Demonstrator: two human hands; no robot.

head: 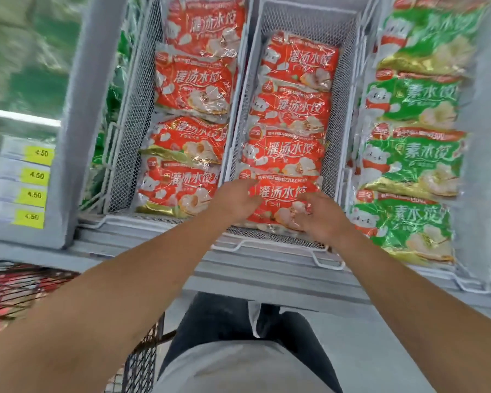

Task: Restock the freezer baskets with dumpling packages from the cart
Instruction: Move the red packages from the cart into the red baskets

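white freezer rim point(267, 268) runs before us. just beyond it, our left hand point(236, 201) and right hand point(322, 215) curl onto the nearest red plastic dumpling package point(281, 199), seemingly seating it in the middle white mesh basket point(333, 171) so it overlaps the row behind.

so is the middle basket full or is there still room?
Room left. The middle basket holds four red packs in a row, sitting below its rim, with bare mesh at the far end. Both hands are on the nearest pack.
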